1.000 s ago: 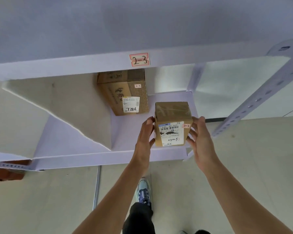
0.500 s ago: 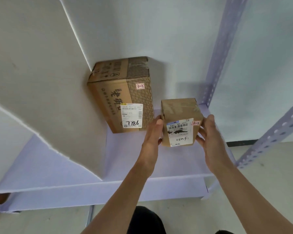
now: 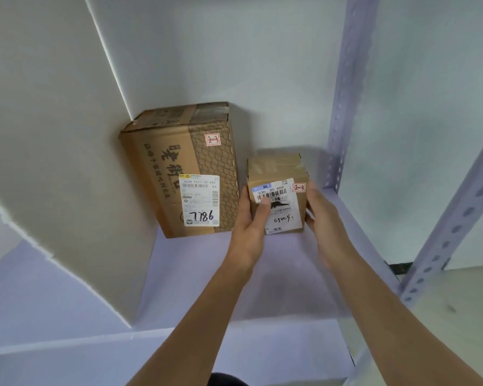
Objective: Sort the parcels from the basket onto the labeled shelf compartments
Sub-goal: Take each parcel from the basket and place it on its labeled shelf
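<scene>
Head — left hand (image 3: pixel 251 228), right hand (image 3: pixel 321 218) hold parcel (image 3: pixel 279 171).

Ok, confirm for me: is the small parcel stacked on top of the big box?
No, the small parcel sits low on the shelf board, beside the big box and to its right.

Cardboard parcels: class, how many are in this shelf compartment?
2. The large parcel stands back left; the small parcel is right of it, between the left hand and right hand.
</scene>
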`<action>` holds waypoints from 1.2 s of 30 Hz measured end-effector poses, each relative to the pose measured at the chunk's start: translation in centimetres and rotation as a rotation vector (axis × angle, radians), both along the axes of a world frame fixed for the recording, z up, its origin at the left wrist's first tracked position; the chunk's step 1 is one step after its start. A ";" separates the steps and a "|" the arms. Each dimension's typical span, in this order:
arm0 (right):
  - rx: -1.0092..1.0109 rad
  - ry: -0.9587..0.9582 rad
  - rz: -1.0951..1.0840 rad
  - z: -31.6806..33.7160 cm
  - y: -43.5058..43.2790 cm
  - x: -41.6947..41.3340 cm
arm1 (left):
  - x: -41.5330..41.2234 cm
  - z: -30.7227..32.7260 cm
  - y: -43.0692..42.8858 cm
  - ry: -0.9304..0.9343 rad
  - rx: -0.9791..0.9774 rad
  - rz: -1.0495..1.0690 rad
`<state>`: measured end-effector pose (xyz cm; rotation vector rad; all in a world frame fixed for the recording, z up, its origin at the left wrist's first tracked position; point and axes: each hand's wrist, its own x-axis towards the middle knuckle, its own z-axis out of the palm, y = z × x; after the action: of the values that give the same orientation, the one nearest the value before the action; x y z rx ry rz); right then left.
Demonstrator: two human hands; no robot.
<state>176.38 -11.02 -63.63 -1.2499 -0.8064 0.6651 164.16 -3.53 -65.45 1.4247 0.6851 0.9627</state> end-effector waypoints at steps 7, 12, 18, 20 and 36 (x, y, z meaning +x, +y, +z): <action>0.049 -0.113 0.050 -0.6 3.3 3.1 | 3.4 0.1 2.6 0.020 0.028 0.073; 0.012 -0.245 0.003 -1.3 5.5 4.5 | 4.5 0.3 4.0 0.049 0.042 0.120; -0.028 -0.320 -0.116 -1.9 7.2 5.3 | 5.6 -0.1 4.7 0.079 0.041 0.171; -0.046 -0.318 -0.150 -2.2 7.5 5.4 | 5.9 -0.2 4.8 0.083 0.014 0.196; -0.161 -0.259 -0.145 -0.9 7.7 5.5 | 6.2 1.9 4.5 0.067 -0.187 0.192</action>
<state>181.92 -3.35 -64.53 -1.5477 -0.8769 0.4632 170.32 0.98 -63.55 1.2473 0.9503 0.9746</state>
